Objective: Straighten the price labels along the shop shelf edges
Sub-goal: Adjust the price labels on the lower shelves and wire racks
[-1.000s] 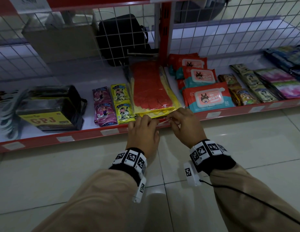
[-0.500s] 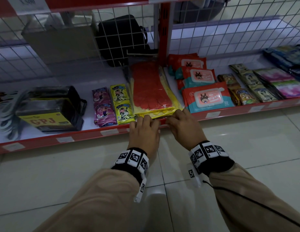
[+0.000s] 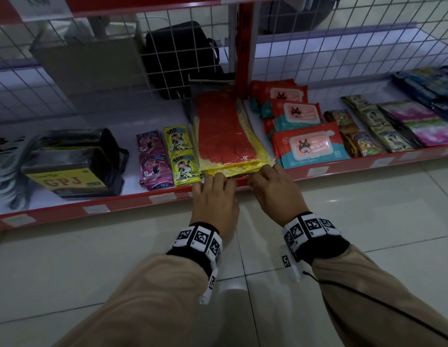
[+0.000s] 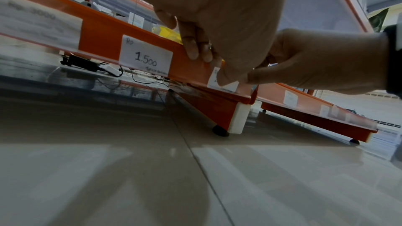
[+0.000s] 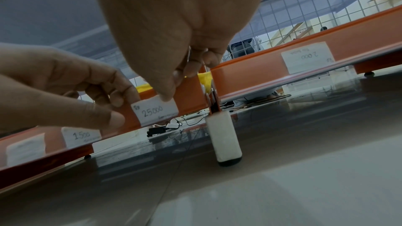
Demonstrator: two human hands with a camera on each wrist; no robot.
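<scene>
A white price label marked 25.000 (image 5: 155, 109) sits on the red shelf edge (image 3: 122, 202), just below the yellow and red packets (image 3: 225, 136). In the head view only a sliver of this label (image 3: 243, 188) shows between my hands. My left hand (image 3: 217, 181) curls over the edge at the label's left end, with its thumb (image 5: 104, 118) against the front of the rail. My right hand (image 3: 261, 176) pinches the label's upper right corner, thumb (image 5: 166, 92) on its face. The label looks level in the rail.
A label marked 1.500 (image 4: 145, 54) sits to the left on the same rail, and another label (image 3: 317, 171) to the right. Snack packets (image 3: 167, 159), wet wipes (image 3: 310, 146) and a black pack (image 3: 72, 166) lie on the shelf. A white shelf foot (image 5: 226, 137) stands on the tiled floor.
A second ago both hands held the label tilted just above the rail. They have lowered it onto the shelf edge, and it now lies flat there.
</scene>
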